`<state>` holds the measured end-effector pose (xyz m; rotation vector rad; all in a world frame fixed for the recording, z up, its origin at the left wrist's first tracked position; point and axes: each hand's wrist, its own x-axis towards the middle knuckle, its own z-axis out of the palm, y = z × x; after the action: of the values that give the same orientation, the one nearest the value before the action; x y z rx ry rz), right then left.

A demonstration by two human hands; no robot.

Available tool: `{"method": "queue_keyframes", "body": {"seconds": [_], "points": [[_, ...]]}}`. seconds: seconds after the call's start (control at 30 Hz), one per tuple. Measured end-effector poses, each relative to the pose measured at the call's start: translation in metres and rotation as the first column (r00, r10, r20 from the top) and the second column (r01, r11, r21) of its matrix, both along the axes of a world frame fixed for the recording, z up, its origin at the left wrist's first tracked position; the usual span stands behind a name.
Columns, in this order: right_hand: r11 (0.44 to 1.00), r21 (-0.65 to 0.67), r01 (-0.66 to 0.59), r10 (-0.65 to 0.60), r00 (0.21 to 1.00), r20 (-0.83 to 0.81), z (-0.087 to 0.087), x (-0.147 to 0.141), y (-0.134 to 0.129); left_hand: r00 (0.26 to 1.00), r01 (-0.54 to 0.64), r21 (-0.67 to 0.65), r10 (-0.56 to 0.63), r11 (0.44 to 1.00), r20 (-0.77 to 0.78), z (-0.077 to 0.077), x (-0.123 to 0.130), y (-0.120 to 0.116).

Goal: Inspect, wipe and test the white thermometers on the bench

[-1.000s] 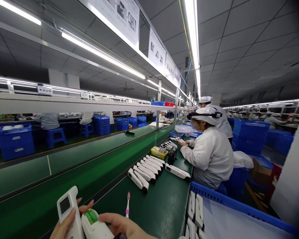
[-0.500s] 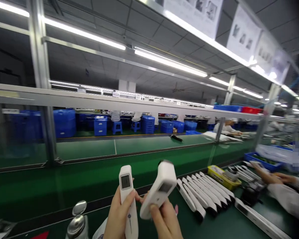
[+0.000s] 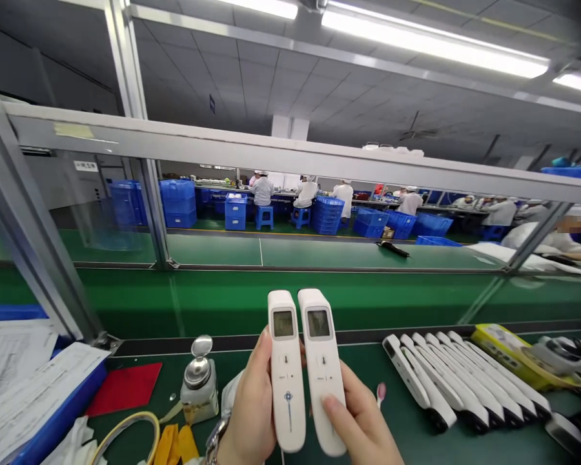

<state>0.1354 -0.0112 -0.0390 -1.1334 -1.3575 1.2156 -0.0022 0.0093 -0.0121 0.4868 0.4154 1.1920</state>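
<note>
In the head view, the left hand's grip is closed round one white thermometer, the right hand's grip round another, side by side above the green worktop. Beyond, blue crates and seated workers line the room; a metal post partly blocks it.

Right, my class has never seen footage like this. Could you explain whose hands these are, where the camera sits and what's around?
There's no machine: these are a person's bare hands, filmed by one camera worn on the head. The left hand holds a white handheld thermometer; the right hand holds a second thermometer. Both screens face the camera. On the green worktable, right of the hands, are a row of white devices and a yellow tray. Leftward are a metal-topped bottle and a red sheet.
</note>
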Motion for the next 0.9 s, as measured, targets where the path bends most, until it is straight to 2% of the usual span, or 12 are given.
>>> {"method": "queue_keyframes", "body": {"seconds": [0.23, 0.37, 0.47, 0.67, 0.77, 0.9], "points": [[0.997, 0.017, 0.079, -0.080, 0.994, 0.079, -0.0053, 0.0005, -0.0055, 0.999, -0.017, -0.019, 0.018, 1.000, 0.048, -0.0039, -0.0021, -0.0017], [1.000, 0.011, 0.005, -0.006, 0.999, 0.048, -0.0090, 0.0021, -0.0053, 0.999, -0.042, 0.005, 0.042, 0.999, 0.006, -0.0024, -0.0010, -0.0039], [1.000, 0.001, -0.030, 0.030, 0.999, -0.019, -0.0044, -0.0001, -0.0064, 0.999, -0.032, -0.004, 0.032, 0.999, -0.022, 0.0002, 0.0001, -0.0045], [0.998, 0.002, -0.059, 0.059, 0.998, -0.035, 0.0004, -0.0008, -0.0069, 1.000, 0.019, -0.058, -0.018, 0.998, 0.019, 0.0011, 0.0002, -0.0024], [0.999, -0.005, -0.040, 0.039, 0.998, -0.050, -0.0003, -0.0005, -0.0073, 0.995, -0.075, -0.050, 0.072, 0.996, -0.067, -0.0006, 0.0002, -0.0017], [1.000, 0.001, -0.012, 0.012, 0.999, -0.044, 0.0006, -0.0015, -0.0094, 0.940, -0.255, 0.007, 0.250, 0.967, -0.233, -0.0005, 0.0005, -0.0027]]}}
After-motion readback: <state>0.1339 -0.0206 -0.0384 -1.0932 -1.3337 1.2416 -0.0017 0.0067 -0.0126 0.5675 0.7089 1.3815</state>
